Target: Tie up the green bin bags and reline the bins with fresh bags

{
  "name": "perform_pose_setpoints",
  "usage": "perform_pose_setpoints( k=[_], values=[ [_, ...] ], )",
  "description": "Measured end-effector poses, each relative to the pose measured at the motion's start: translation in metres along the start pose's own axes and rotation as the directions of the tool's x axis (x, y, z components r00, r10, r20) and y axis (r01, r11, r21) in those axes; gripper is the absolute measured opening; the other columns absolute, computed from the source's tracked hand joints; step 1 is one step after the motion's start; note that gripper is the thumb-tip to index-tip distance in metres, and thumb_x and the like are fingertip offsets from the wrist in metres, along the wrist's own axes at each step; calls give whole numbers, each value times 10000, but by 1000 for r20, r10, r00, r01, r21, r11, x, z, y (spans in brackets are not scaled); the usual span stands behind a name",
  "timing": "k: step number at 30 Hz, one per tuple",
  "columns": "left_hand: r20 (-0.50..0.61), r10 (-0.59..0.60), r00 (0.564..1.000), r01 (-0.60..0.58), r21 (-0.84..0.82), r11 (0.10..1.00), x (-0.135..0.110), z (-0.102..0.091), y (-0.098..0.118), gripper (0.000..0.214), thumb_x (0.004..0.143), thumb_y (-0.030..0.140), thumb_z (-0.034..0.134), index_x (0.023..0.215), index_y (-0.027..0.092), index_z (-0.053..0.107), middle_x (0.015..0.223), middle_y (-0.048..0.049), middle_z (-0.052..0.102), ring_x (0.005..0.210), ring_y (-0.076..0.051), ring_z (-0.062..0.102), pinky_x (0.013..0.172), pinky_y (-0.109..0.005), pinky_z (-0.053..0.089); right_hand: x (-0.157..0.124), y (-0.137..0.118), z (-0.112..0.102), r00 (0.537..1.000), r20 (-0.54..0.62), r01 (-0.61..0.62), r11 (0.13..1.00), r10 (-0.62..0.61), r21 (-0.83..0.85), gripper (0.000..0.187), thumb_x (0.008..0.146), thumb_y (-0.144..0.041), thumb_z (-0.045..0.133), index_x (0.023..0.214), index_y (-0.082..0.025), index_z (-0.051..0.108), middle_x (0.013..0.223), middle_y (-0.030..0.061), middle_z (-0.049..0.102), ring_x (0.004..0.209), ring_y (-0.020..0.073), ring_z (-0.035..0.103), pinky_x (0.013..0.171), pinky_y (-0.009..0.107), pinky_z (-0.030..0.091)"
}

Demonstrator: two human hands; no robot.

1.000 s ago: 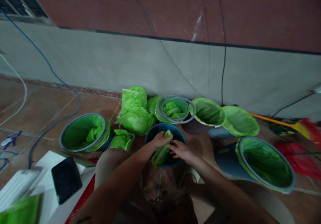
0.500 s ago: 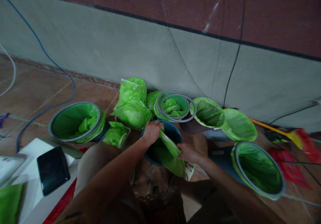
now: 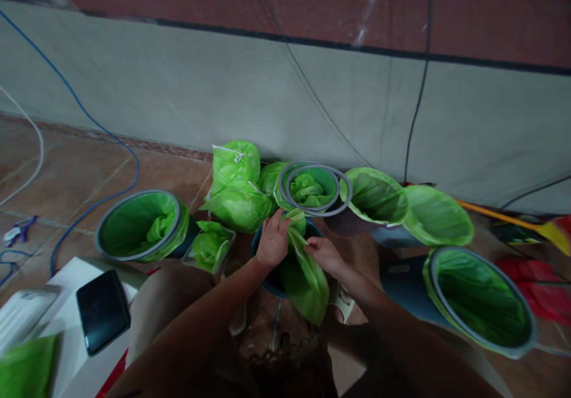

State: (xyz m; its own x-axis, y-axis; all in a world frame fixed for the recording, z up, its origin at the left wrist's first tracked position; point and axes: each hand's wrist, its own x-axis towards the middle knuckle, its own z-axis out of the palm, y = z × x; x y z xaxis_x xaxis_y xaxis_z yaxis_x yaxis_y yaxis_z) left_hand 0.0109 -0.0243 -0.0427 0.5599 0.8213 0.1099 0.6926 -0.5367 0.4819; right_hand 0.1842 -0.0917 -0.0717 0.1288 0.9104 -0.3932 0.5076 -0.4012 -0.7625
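A green plastic bag point(image 3: 307, 288) hangs from both my hands over a dark blue bin point(image 3: 271, 283) between my knees. My left hand point(image 3: 273, 240) grips the bag's upper edge above the bin's left side. On the right, my right hand point(image 3: 325, 254) pinches the same bag near its top, and the lower part drapes over the bin's near rim. Just behind the bin sits another bin point(image 3: 282, 199) lined in green, with loose grey rings point(image 3: 345, 199) lying across its top. Tied green bags point(image 3: 238, 204) are piled to its left.
A lined bin point(image 3: 100, 237) stands at left, and another point(image 3: 404, 282) tilts at right. Lined bins point(image 3: 379, 193) stand by the wall. A small clear tray point(image 3: 227, 249) holds green bags. A phone point(image 3: 102, 312) lies on a white box point(image 3: 84, 374). A blue cable point(image 3: 84, 103) crosses the floor.
My hands have come closer together and gathered the bag's upper part. My right hand has moved up slightly, and the bag now hangs lower. The view has shifted a little.
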Motion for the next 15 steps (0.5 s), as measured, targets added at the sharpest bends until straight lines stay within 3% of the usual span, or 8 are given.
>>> perform_pose_setpoints(
  k=[2,4,7,10,12,15],
  values=[
    [-52,-193,980,187,-111,976,-3,4,1,440,829,124,502,1268,145,492,1410,-166,468,1314,-253,447,1085,-420,380,-2,3,7,999,-22,-42,997,43,62,195,773,-318,525,675,-179,621,611,-24,586,589,116,532,565,220,387],
    [86,-352,932,362,-242,900,-5,12,-1,421,853,261,549,1252,135,500,1216,-150,612,1147,-241,585,970,-384,475,-6,3,13,995,29,-95,977,91,192,199,771,-341,524,720,-177,626,640,-15,602,594,122,546,561,224,406],
    [343,-419,841,523,-315,792,-7,25,-7,504,820,376,615,1231,104,510,942,-95,703,875,-222,679,789,-337,531,-12,0,21,986,132,-142,925,101,353,192,751,-360,542,741,-179,603,665,-12,610,587,120,557,558,227,436],
    [374,-434,820,542,-262,799,-5,29,-14,496,782,194,615,1257,107,503,911,-77,721,835,-202,688,755,-294,524,-14,-3,25,981,164,-161,908,104,387,176,749,-352,544,734,-181,582,670,-16,608,580,115,561,551,223,453],
    [339,-459,821,529,-149,835,-3,23,-18,502,783,106,556,1281,107,498,931,-97,724,883,-213,692,784,-292,517,-11,-2,20,981,140,-171,943,136,285,175,768,-336,532,708,-180,581,640,-15,600,563,113,556,526,212,439],
    [231,-478,847,467,103,878,0,3,-27,572,821,63,481,1389,89,415,995,-159,708,962,-249,685,835,-314,506,-6,7,-4,989,20,-145,984,148,-105,155,754,-259,564,630,-176,605,604,14,619,571,129,578,539,221,431]
  ],
)
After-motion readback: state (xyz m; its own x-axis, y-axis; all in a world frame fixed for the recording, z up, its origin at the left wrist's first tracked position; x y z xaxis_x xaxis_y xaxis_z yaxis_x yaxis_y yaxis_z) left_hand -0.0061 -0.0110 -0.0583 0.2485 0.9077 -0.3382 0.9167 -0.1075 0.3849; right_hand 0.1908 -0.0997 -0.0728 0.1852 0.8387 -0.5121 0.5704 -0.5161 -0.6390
